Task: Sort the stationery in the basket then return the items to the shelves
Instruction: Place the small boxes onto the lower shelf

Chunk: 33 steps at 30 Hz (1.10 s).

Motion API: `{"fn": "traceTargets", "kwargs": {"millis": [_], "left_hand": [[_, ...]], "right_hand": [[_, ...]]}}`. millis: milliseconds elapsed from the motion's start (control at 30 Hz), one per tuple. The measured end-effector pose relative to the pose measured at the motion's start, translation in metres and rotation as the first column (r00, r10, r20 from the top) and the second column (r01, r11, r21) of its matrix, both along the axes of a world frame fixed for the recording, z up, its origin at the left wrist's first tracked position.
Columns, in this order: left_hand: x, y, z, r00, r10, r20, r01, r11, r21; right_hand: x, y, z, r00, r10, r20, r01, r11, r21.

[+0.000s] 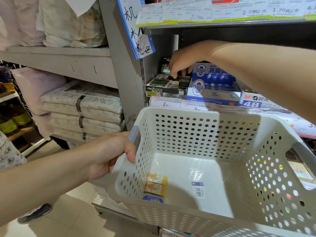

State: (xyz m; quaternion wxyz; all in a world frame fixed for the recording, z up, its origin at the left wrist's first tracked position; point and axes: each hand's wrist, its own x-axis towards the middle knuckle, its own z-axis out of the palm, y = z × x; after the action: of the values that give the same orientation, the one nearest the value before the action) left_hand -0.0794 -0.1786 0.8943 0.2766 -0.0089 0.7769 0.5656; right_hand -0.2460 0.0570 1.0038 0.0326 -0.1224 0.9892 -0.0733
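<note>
Grey shelves (123,69) with price tags along the edge, display boxes of erasers in a row. White perforated basket (205,134) held out in front, gripped at its grey handle by the left hand (109,154), fingers curled over the rim. Right hand (183,62) reaching into the black display box (167,82), fingertips pinching a small pale eraser (175,82). Two yellow erasers (156,183), a blue one (153,198) in the basket's near-left corner.

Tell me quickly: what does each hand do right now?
Left hand: grips the basket by its handle.
Right hand: fingertips on a small eraser in the black box; grip unclear.
</note>
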Motion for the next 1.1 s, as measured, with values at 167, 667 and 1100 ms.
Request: {"fn": "traceTargets", "kwargs": {"millis": [167, 667, 1100], "left_hand": [[0.001, 0.001, 0.000, 1.000, 0.003, 0.007, -0.003, 1.000, 0.018], [0.003, 0.002, 0.001, 0.999, 0.034, 0.006, -0.034, 0.999, 0.015], [0.004, 0.003, 0.000, 0.998, 0.055, 0.013, -0.056, 0.998, 0.004]], "right_hand": [[-0.009, -0.001, -0.009, 0.993, -0.027, 0.113, 0.026, 1.000, 0.010], [-0.020, -0.012, -0.012, 0.976, -0.116, 0.187, 0.115, 0.993, 0.017], [-0.022, -0.028, -0.019, 0.950, -0.308, 0.048, 0.312, 0.938, -0.153]]}}
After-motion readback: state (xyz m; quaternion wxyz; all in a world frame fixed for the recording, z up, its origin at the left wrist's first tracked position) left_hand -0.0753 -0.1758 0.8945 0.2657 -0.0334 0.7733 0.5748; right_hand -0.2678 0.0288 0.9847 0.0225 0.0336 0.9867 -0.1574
